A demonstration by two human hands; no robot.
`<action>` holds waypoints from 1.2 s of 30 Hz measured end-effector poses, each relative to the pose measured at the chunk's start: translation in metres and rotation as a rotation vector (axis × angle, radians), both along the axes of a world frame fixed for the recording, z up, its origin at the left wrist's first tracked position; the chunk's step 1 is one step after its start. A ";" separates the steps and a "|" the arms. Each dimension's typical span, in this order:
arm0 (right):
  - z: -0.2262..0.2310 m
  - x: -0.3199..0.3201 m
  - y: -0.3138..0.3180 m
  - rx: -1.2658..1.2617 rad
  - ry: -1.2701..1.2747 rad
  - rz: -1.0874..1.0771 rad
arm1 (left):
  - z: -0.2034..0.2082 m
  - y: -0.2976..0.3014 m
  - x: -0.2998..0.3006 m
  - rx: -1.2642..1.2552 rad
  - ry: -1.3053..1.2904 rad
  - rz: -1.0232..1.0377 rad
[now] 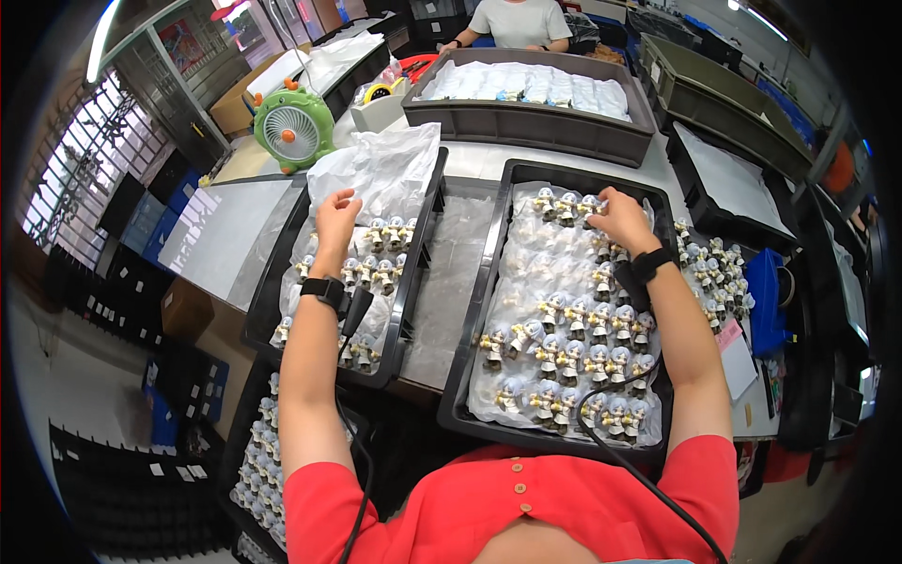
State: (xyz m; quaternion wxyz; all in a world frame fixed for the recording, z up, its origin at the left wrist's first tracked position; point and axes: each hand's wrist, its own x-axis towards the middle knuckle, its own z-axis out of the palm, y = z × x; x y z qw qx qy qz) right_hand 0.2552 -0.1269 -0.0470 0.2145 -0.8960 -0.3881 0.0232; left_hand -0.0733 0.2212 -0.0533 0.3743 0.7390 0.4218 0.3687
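Note:
My right hand (pixel 624 224) is over the far end of the right black tray (pixel 453 381), its fingertips closed about a small figurine (pixel 589 206) with pale hair and a white and gold outfit. Rows of similar figurines (pixel 570 360) lie on white wrapping film in that tray. Above the left black tray (pixel 420 221) is my left hand (pixel 338 222), fingers loosely curved and apart, with nothing visible in them. Several figurines (pixel 383 273) lie beside it in rows. Crumpled white film (pixel 376 174) covers the far part of the left tray.
A green fan (pixel 294 130) stands at the back left. A large grey bin (pixel 526 132) sits at the back, with another person (pixel 520 23) behind it. More figurines (pixel 714 273) crowd the right side, near a blue bin (pixel 768 301). A lower tray (pixel 258 461) holds others. Cables hang by both wrists.

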 end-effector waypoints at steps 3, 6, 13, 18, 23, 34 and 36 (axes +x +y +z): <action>-0.016 -0.007 0.006 0.008 -0.144 0.009 | 0.067 -0.067 0.013 -0.311 -0.232 -0.261; -0.015 -0.002 0.001 -0.074 -0.078 -0.001 | 0.105 -0.129 0.030 -0.345 -0.238 -0.534; -0.012 0.001 0.006 -0.094 -0.098 0.018 | 0.088 -0.222 0.047 -0.609 -0.223 -1.058; -0.004 -0.007 0.005 -0.064 -0.155 0.024 | 0.048 -0.219 0.056 -0.804 -0.219 -0.983; -0.001 -0.020 0.009 0.225 -0.133 0.220 | 0.037 -0.217 0.059 -0.912 -0.251 -0.900; 0.035 -0.100 0.012 0.581 0.186 0.747 | 0.029 -0.219 0.065 -0.971 -0.503 -0.740; 0.038 -0.104 0.015 0.601 0.183 0.746 | 0.028 -0.217 0.066 -0.911 -0.560 -0.743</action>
